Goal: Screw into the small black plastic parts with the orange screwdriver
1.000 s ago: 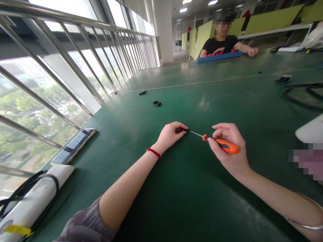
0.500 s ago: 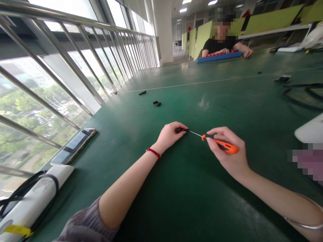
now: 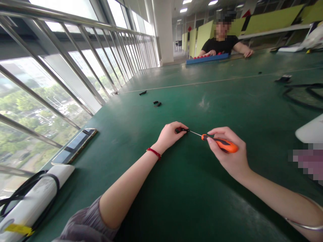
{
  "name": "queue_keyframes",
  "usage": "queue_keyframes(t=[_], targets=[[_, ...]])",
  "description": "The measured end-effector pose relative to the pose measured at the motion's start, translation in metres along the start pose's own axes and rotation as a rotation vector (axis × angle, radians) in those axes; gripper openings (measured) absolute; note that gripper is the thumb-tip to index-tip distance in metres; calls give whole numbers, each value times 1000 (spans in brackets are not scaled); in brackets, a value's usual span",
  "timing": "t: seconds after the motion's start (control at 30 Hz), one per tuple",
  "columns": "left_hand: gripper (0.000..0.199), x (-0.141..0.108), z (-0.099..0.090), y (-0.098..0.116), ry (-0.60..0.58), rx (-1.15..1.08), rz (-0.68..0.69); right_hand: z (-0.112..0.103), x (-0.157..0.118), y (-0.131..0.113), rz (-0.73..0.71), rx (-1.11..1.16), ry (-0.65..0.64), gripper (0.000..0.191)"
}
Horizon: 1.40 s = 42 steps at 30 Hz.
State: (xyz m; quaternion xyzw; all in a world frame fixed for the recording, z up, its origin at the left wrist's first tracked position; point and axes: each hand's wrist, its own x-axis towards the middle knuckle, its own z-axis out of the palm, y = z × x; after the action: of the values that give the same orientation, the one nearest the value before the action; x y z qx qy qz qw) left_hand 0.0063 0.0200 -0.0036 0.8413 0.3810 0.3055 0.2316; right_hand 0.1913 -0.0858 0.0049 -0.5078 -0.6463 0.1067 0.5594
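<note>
Near the middle of the green table, my left hand [image 3: 172,133] pinches a small black part [image 3: 184,130], partly hidden by the fingers. A screwdriver [image 3: 223,144] with an orange and black handle lies in my right hand [image 3: 233,153], thumb and fingers closed around the handle. Its thin metal shaft points left, and the tip meets the right end of the black part. Whether a screw sits at the tip is too small to tell. Farther off on the table lie small black pieces [image 3: 157,104] and another short black piece [image 3: 143,92].
A phone [image 3: 75,145] and a white bar-shaped device with a black cable [image 3: 37,198] lie at the left edge, beside the metal railing [image 3: 85,30]. Black cable loops [image 3: 302,95] and a white object [image 3: 310,129] are at right. A person handles a blue tray [image 3: 207,59] opposite.
The screwdriver handle has turned about its axis in my right hand, showing more black grip. My left hand keeps its place. Across the table, the blue tray has shifted left.
</note>
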Motion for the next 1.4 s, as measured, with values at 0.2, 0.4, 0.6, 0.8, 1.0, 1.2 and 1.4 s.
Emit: queue_keyframes(t=[0.2, 0.4, 0.6, 0.8, 1.0, 1.2, 1.4], targets=[[18, 0, 0, -1, 2, -1, 3, 1, 3, 1, -51, 113, 43, 34], [18, 0, 0, -1, 1, 0, 3, 0, 0, 1, 3, -2, -34, 8], [18, 0, 1, -1, 1, 2, -7, 2, 2, 3, -81, 83, 68, 26], [18, 0, 1, -1, 3, -1, 0, 1, 1, 1, 0, 22, -39, 14], [18, 0, 1, -1, -1, 4, -9, 2, 1, 4, -70, 5, 72, 17], [18, 0, 1, -1, 5, 0, -2, 1, 1, 5, -41, 5, 2, 23], [18, 0, 1, -2, 9, -6, 5, 1, 0, 3, -43, -40, 17, 9]])
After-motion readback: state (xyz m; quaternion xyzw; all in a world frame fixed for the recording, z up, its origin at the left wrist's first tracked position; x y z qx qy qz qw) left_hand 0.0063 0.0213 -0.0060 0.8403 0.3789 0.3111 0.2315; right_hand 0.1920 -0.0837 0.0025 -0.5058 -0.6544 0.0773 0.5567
